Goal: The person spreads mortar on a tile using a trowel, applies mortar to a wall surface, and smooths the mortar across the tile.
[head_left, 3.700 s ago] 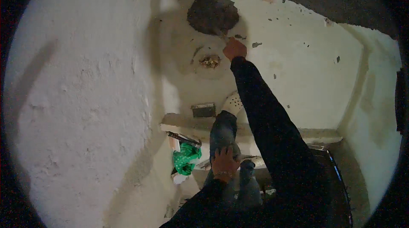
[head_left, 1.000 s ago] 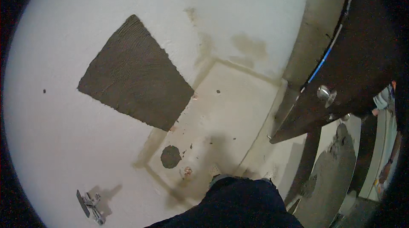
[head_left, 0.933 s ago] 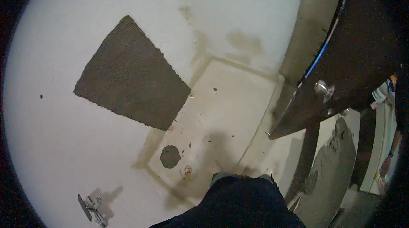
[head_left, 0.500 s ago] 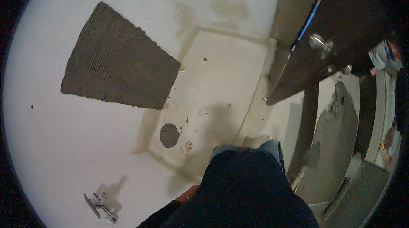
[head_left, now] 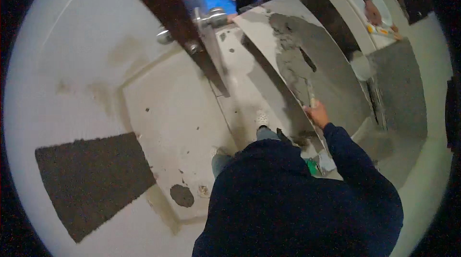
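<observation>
My right hand (head_left: 316,114) is closed around the pale handle of a trowel (head_left: 311,94), whose head sits low in the grey mortar and is hard to make out. The mortar (head_left: 331,72) covers much of a large white panel (head_left: 254,21), thick and lumpy on the left, smoother on the right. A dark elongated mark (head_left: 307,59) shows in the mortar beyond the trowel. My left hand is out of view. At the panel's far left corner, a co-worker's fingers (head_left: 232,18) appear beside the edge.
A dark door (head_left: 173,12) with metal knobs stands ahead on the left. Another hand (head_left: 373,15) is by a yellow-and-white item at the far right. A shower tray (head_left: 168,98) with a mortar blob (head_left: 182,195) lies left, below a wall mortar patch (head_left: 96,180).
My view has turned right, so the wall patch and tray sit further left. My left hand has gone out of view; my right hand has appeared, holding the trowel at the panel.
</observation>
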The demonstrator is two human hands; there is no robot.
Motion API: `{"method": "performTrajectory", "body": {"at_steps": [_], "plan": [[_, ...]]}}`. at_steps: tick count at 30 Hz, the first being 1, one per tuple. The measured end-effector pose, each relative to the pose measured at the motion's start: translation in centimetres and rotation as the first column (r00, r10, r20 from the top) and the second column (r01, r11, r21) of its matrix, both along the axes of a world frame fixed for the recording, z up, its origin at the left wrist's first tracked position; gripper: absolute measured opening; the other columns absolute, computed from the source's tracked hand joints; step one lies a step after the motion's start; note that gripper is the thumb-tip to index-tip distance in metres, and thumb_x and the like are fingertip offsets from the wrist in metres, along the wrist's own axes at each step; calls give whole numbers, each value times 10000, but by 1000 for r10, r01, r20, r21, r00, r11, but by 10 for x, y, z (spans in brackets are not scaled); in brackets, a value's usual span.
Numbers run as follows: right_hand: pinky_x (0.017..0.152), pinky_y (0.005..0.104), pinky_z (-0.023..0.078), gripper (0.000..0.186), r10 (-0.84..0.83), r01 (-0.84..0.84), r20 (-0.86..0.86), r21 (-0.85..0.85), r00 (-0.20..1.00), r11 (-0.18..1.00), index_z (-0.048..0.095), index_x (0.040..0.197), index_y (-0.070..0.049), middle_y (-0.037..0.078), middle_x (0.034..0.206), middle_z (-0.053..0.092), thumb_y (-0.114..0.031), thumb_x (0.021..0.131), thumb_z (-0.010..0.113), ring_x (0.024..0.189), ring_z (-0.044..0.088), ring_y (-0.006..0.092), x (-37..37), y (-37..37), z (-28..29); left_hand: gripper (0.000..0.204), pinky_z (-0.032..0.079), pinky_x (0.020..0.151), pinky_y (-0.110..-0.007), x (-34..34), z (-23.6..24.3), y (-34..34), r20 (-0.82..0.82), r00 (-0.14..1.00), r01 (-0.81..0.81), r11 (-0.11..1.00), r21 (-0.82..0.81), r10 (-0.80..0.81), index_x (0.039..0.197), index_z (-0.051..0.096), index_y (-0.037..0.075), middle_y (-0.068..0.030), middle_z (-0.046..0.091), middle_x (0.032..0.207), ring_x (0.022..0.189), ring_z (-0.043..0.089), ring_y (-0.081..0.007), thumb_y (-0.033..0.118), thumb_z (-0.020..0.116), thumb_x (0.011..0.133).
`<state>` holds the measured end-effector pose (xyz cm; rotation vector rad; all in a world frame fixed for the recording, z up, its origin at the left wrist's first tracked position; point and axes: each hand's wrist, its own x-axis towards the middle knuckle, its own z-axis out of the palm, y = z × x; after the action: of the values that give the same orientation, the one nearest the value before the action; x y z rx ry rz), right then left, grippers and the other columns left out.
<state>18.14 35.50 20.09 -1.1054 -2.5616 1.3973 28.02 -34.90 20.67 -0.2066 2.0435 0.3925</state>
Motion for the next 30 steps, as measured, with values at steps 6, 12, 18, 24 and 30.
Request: {"method": "performTrajectory", "body": {"at_steps": [6,12,18,24,30], "plan": [[664,365,453,448,-428,415,254,105,868,904,539,1014,29,142,791,622,-253,697,682,702,587,247,21,-58,19,522,469,784,-390,-123,39,-5,-77,915,401,911,93,-395,1196,505,96,-170,570,1074,984,549,-328,264,655,726],[412,285,395,324,-709,708,86,-213,700,674,507,729,-38,35,569,496,-338,770,624,441,472,131,26,-107,-8,458,469,780,-362,-286,132,94,-416,840,425,899,106,-348,1143,547,51,-177,573,1079,954,571,-270,211,670,731],[493,318,436,386,-662,663,47,-74,748,745,556,824,-2,88,610,549,-388,826,536,525,544,195,-2,-20,-17,550,450,794,-338,-383,170,270,-763,639,394,810,436,100,1217,459,-4,-154,563,1089,951,554,-236,199,677,754],[686,425,448,399,-417,316,288,338,862,886,583,1025,-99,175,838,616,-432,823,498,756,575,370,-81,127,-64,511,422,814,-304,-410,162,438,-743,514,152,807,570,428,1106,511,-78,-129,584,1017,890,547,-182,214,709,737],[717,441,443,398,-68,5,365,171,929,985,557,1100,-140,179,881,615,-417,829,464,800,578,362,-155,239,-45,520,451,722,-328,-421,170,515,-648,593,-632,775,-5,479,1038,555,-87,-140,617,865,743,557,-184,342,669,768]]}}
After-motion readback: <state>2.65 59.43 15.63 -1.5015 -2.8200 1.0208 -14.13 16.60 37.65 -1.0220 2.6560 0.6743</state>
